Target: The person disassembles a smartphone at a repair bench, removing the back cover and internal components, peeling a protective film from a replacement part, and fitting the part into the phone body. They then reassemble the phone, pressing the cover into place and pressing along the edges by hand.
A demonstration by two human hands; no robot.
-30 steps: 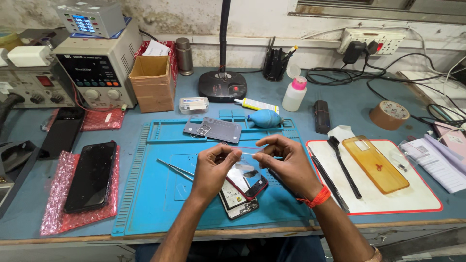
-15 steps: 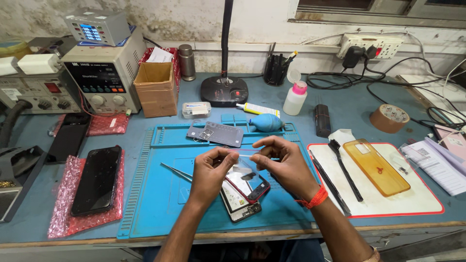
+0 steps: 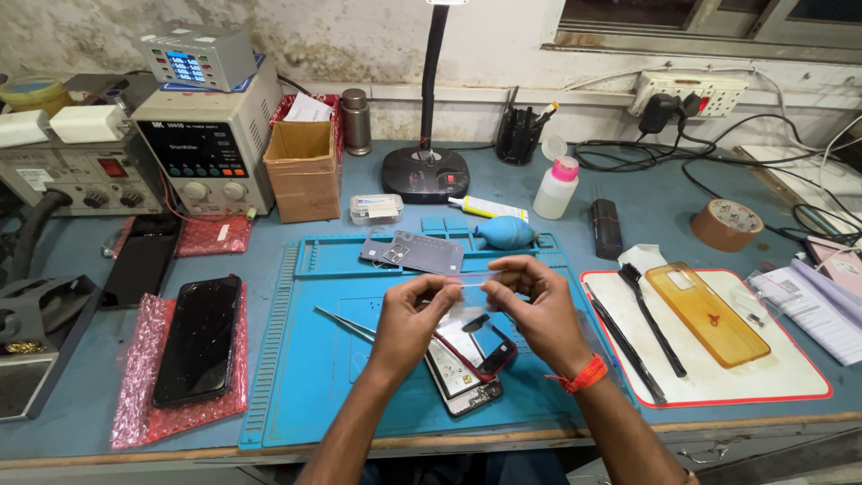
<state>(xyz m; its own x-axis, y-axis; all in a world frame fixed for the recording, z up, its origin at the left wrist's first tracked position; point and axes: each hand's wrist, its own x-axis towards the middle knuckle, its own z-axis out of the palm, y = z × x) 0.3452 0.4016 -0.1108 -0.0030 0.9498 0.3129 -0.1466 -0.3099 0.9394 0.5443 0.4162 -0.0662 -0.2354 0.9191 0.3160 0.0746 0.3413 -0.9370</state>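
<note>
Fingers of the left hand (image 3: pixel 415 316) and right hand (image 3: pixel 532 304) pinch opposite ends of a thin clear strip (image 3: pixel 467 281), held level above the blue work mat (image 3: pixel 296 377). Beneath the hands, an opened phone (image 3: pixel 467 364) lies on the mat, its lower corner near the mat's front edge. Bare mat extends left of the phone. Tweezers (image 3: pixel 346 323) rest just left of the left wrist. A grey back cover (image 3: pixel 413 251) lies near the mat's far edge.
</note>
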